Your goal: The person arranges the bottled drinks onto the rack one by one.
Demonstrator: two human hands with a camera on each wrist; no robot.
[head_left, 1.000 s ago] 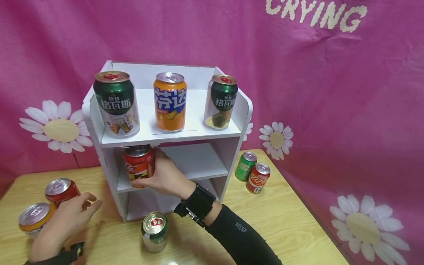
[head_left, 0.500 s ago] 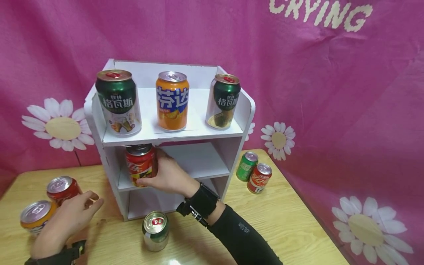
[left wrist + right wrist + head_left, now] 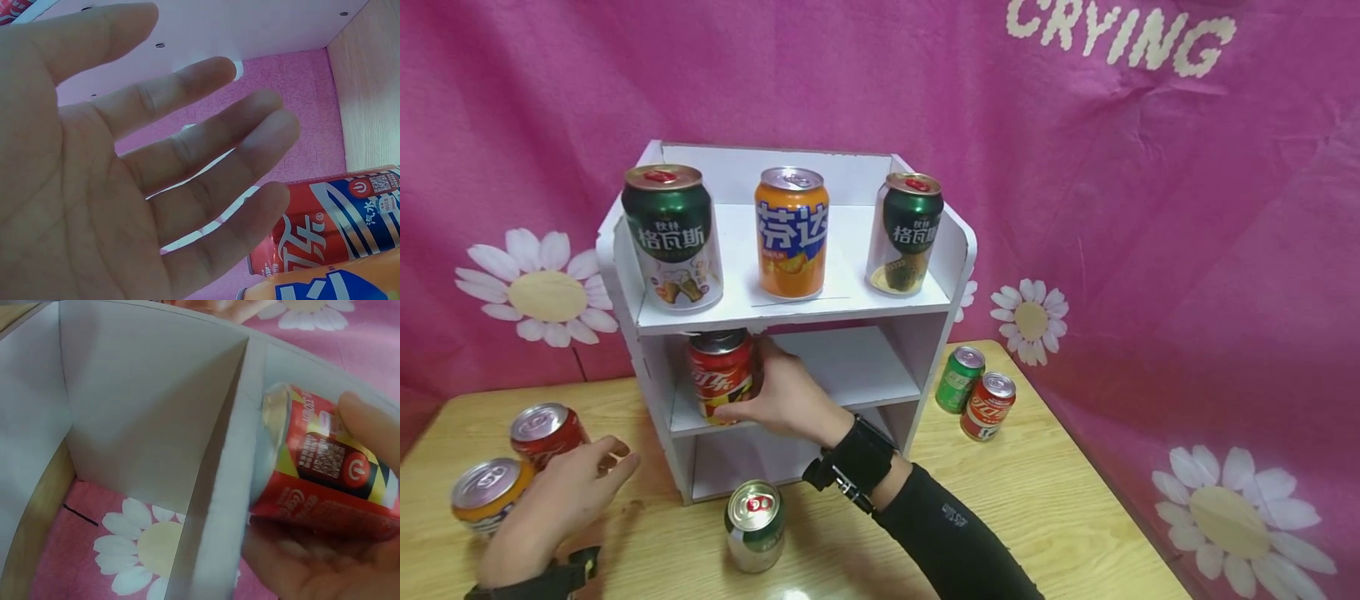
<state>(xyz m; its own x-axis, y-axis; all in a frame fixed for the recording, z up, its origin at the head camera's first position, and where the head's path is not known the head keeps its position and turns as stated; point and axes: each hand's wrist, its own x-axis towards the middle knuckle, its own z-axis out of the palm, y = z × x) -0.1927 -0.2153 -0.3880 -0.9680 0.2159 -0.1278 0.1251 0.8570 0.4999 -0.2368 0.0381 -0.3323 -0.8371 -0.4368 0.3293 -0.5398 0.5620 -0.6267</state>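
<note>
On the left of the white shelf unit's middle level, my right hand grips a red cola can upright, close under the upper board. Seen from the right wrist, thumb and fingers lie on either side of the red can, its base at the shelf board. My left hand is held over the table's left side with its fingers loosely bent, holding nothing. It overlaps a second red can and an orange can in the head view. Both cans show beyond its fingertips in the left wrist view.
Up on the top level stand two green-topped clear cans with an orange can between them. Another green-topped can is in front of the shelf. A green can and red can stand right of it.
The cola can in my right hand has turned slightly, bringing more of its white lettering to the front. My left hand has barely moved.
</note>
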